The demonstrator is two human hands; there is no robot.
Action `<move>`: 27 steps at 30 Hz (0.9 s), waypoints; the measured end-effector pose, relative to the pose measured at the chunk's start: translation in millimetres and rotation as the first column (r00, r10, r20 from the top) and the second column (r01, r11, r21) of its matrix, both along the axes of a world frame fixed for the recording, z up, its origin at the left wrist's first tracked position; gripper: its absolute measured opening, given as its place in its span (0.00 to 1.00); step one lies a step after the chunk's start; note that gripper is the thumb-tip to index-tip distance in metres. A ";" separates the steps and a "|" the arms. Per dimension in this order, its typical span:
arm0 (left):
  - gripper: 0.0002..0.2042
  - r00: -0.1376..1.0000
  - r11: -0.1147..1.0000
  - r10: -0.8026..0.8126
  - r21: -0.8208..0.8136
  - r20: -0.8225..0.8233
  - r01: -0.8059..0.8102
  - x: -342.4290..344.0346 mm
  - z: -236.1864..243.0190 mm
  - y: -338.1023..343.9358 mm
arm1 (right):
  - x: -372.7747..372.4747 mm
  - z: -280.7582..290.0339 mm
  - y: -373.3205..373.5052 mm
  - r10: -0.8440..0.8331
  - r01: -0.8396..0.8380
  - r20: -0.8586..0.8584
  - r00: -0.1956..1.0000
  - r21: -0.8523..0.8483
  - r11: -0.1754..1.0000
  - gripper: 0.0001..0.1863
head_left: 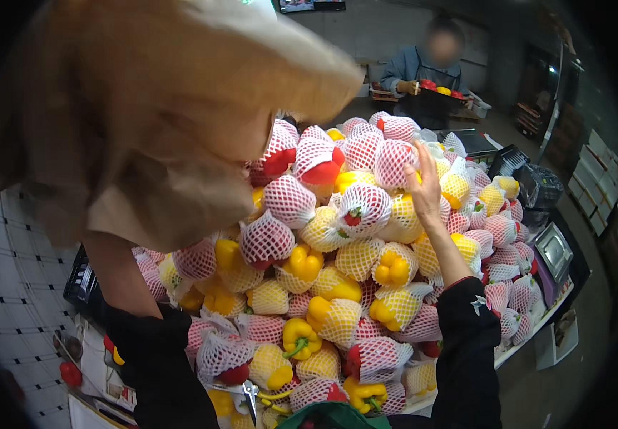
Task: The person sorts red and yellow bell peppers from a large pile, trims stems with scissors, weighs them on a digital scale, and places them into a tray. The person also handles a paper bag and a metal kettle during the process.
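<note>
You're likely tipping the bag (173, 107) onto peppers (364, 205); right grip (427, 187) wide, left grip hidden, can't tell; next calls for steadying them.

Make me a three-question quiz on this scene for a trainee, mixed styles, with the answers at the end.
1. Multiple choice: what colour are the handles of the small steel-bladed shears? A) green B) yellow C) white
2. True or false: the co-worker's shallow black tray carries only red peppers.
3. Short answer: which of the person's bare hands shows plainly at the heap of red and yellow bell peppers in white netting?

Key
1. B, yellow.
2. False: the black tray held by the co-worker also carries a yellow pepper.
3. The right hand; the large crumpled brown paper hides the left hand.
</note>
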State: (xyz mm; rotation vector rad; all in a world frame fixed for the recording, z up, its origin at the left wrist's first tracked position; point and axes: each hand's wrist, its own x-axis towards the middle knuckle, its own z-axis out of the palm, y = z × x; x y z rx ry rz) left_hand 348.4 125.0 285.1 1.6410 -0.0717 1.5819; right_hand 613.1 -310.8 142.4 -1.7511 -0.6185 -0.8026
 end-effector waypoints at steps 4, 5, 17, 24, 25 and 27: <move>0.08 0.985 0.992 -0.081 -0.080 0.154 0.094 -22.1 38.9 5.3 | -2.4 -3.2 -17.5 -0.032 0.028 -0.054 0.998 -0.075 0.997 0.32; 0.08 0.977 0.985 -0.125 -0.099 0.174 0.144 -15.1 38.6 5.2 | -14.7 7.5 -28.7 -0.037 0.030 -0.069 0.997 -0.109 0.994 0.32; 0.08 0.803 0.757 -0.586 -0.281 0.110 0.590 -13.7 -20.4 -118.4 | -221.5 47.5 93.1 0.873 -0.799 -0.108 0.475 0.363 0.480 0.54; 0.08 0.590 0.496 -0.804 -0.465 0.073 0.734 -25.7 -84.0 -189.0 | -238.4 49.0 112.8 0.831 -0.578 -0.176 0.528 0.643 0.503 0.48; 0.08 0.579 0.491 -0.814 -0.472 0.052 0.733 -26.0 -90.9 -191.6 | -239.2 54.9 109.7 0.820 -0.560 -0.175 0.544 0.653 0.511 0.47; 0.08 0.594 0.575 -0.804 -0.252 -0.002 0.778 1.9 -100.2 -215.8 | -247.3 71.5 69.2 0.745 -0.500 -0.178 0.643 0.639 0.585 0.45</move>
